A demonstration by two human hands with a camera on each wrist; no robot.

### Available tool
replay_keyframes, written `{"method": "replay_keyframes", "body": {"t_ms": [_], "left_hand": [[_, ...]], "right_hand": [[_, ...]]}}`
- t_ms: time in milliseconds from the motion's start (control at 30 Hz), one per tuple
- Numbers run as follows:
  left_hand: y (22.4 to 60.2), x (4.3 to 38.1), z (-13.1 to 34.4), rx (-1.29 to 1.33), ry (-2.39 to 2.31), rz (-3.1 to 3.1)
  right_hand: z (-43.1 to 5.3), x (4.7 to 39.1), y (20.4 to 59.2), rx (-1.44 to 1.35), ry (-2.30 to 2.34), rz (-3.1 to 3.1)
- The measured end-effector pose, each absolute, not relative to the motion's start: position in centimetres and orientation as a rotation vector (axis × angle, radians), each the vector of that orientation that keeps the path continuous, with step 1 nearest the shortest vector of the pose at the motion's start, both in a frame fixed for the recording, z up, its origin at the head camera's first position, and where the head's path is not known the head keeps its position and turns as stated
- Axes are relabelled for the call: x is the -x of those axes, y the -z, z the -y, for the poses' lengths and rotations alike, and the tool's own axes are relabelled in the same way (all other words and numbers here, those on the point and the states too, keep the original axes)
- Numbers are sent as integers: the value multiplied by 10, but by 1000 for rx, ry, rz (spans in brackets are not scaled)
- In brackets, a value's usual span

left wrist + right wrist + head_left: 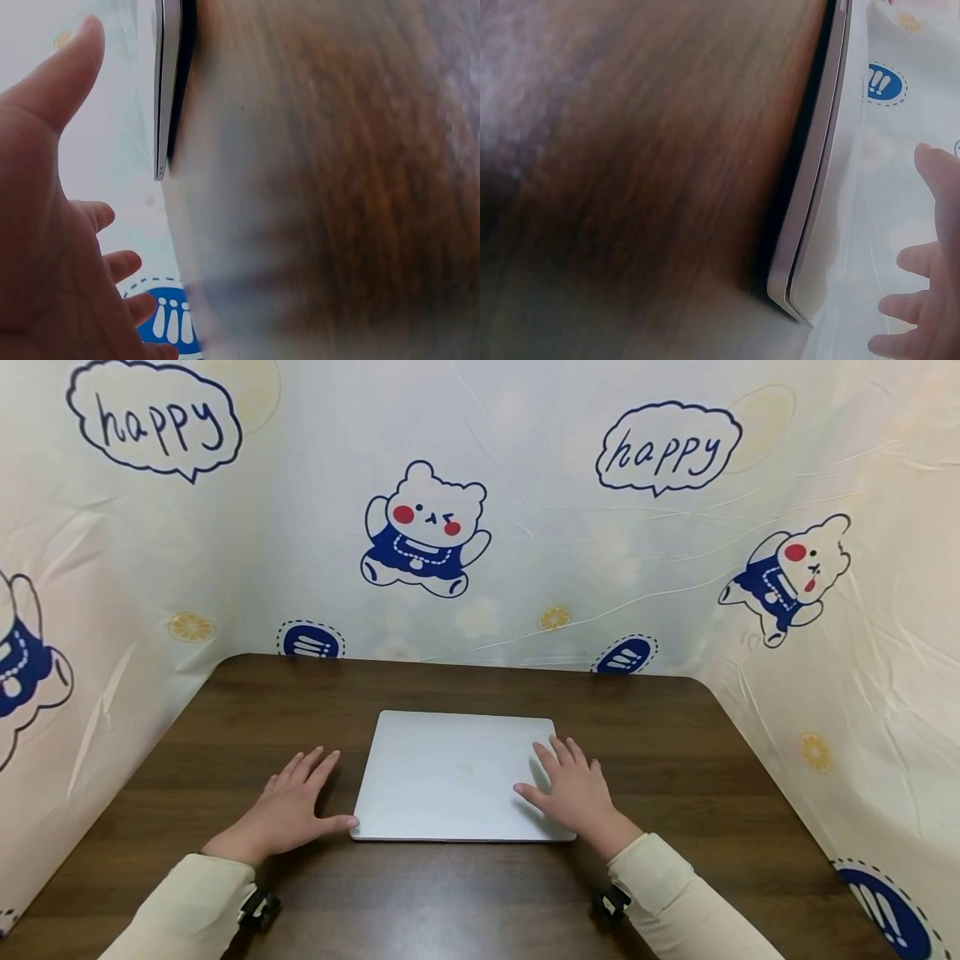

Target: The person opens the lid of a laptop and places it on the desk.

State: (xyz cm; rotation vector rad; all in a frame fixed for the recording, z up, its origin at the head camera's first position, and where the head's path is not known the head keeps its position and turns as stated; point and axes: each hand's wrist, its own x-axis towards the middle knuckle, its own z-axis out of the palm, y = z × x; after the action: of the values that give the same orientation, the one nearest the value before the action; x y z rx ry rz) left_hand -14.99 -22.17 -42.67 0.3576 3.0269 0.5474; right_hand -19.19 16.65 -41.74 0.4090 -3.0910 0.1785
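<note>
laptop (pixel 450 777) ungripped: we find left hand (pixel 288 808) and right hand (pixel 576 793) spread; a one-sided push could skid it across the table (pixel 450 897).

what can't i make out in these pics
Head view: inside the laptop, hidden by its closed lid.
Head view: part of its right edge, behind the right hand.
Head view: leftmost bear, cut off by the frame's edge.
Left wrist view: table grain, blurred.

A closed silver laptop (pixel 453 781) lies flat on a dark brown, wood-grained table (pixel 442 902) with rounded far corners.
</note>
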Motion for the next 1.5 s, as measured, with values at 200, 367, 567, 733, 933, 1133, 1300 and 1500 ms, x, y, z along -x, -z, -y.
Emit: {"method": "replay_keyframes", "body": {"t_ms": [200,367,567,733,933,1133,1300,1500], "left_hand": [[426,149,217,-376,-540,-3024],[426,148,214,-396,-547,-3020],[429,147,211,-430,-576,-2996],[430,146,208,-458,-596,-2992],[430,145,207,-451,-585,-2989],[430,146,206,-455,-547,-2987],[432,145,206,-452,-530,-2985],[434,144,206,-443,-522,-2969]], "right_hand": [[-163,190,416,-477,-200,3065],[-159,189,418,-511,-182,3055],[-154,185,417,-547,-191,3046],[-151,182,417,-572,-190,3036],[-148,180,419,-616,-140,3033],[-144,177,420,-666,-131,3033],[-141,174,422,-703,-117,3020],[-139,171,421,-717,-110,3002]]}}
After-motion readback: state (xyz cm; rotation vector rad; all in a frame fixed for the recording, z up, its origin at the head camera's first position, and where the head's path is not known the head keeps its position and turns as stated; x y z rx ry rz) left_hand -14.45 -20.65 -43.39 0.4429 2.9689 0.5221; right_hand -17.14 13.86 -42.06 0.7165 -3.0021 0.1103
